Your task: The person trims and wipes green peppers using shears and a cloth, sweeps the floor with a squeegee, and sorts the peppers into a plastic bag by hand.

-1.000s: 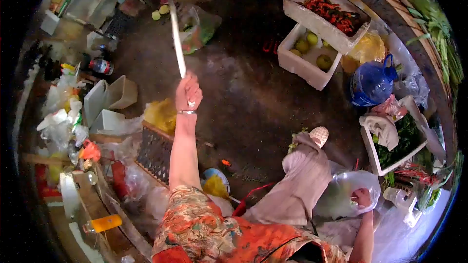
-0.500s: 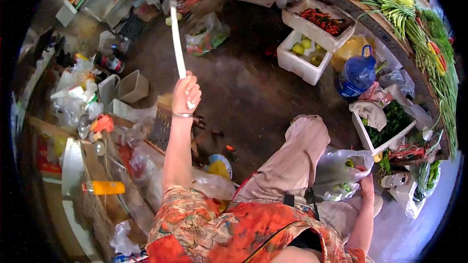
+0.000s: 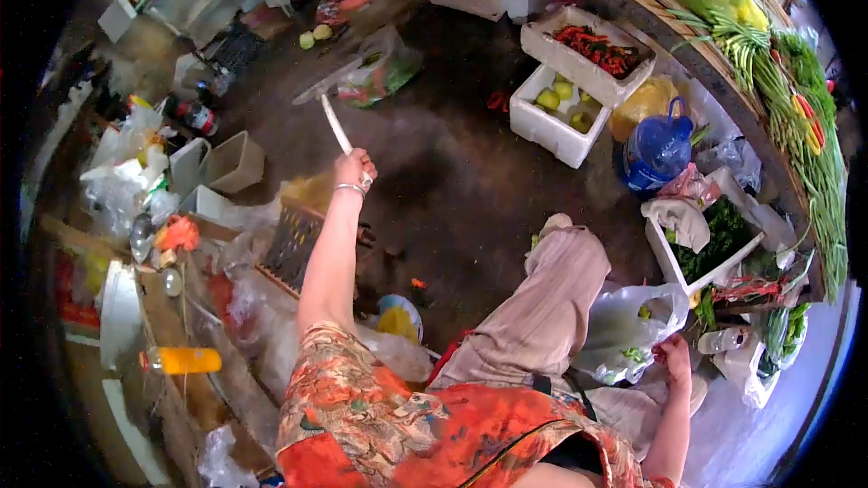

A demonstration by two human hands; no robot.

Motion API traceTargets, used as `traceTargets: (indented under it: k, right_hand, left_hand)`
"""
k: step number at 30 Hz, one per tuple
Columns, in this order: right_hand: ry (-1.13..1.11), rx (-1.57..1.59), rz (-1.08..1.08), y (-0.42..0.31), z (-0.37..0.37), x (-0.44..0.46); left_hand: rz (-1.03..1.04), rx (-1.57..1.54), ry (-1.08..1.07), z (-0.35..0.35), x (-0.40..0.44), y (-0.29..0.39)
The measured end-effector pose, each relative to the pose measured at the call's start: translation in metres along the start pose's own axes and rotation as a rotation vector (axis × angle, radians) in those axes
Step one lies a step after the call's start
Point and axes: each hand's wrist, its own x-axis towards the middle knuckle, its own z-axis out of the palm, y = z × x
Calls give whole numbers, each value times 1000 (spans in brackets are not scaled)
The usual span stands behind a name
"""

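My left hand (image 3: pixel 355 167) is wrapped round the lower end of a long white stick (image 3: pixel 335 125), held out over the dark floor. The stick's far end meets a thin, blurred translucent piece (image 3: pixel 318 90), beside a clear bag with red and green contents (image 3: pixel 380 77). At the lower right, my right hand (image 3: pixel 672 355) has its fingers curled at the edge of a clear plastic bag (image 3: pixel 624 325) with some green vegetables inside. This bag lies against my trouser leg (image 3: pixel 565 285).
White foam boxes hold red peppers (image 3: pixel 597 50) and round green fruit (image 3: pixel 562 95). A blue jug (image 3: pixel 658 149) and a box of leafy greens (image 3: pixel 723 239) stand at right. Left are a black crate (image 3: pixel 294 244), a wooden ledge with an orange bottle (image 3: pixel 188 361), and plastic bags (image 3: pixel 127 185).
The stick has swung down, its far end now nearer the floor beside the bag of red and green contents. My right hand has moved slightly lower along the bag's edge.
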Motion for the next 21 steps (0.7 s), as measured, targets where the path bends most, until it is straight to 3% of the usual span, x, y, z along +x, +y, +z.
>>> traceTargets:
  k: [5, 6, 8, 9, 12, 14, 15, 17, 21]
  right_hand:
    - [33, -4, 50, 31, -1, 32]
    - [-10, -23, 161, 22, 2, 31]
    - [-15, -204, -57, 58, -7, 48]
    - [-20, -193, -89, 44, 1, 40]
    - [-37, -111, 86, -3, 30, 26]
    - [-17, -114, 99, 39, 17, 51]
    - [-108, -352, -75, 79, -10, 69]
    - [-75, -23, 282, 18, 27, 60]
    - [-101, -49, 306, 36, 27, 71]
  left_hand:
    - [211, 340, 154, 35, 80, 2]
    - [246, 395, 196, 42, 97, -1]
    - [203, 377, 226, 56, 129, -1]
    - [213, 435, 247, 56, 155, -5]
    - [203, 436, 274, 64, 208, -26]
    - [159, 390, 365, 83, 215, -33]
    - [159, 420, 397, 90, 221, -38]
    - [133, 449, 440, 103, 236, -48]
    - [53, 343, 411, 103, 274, -61]
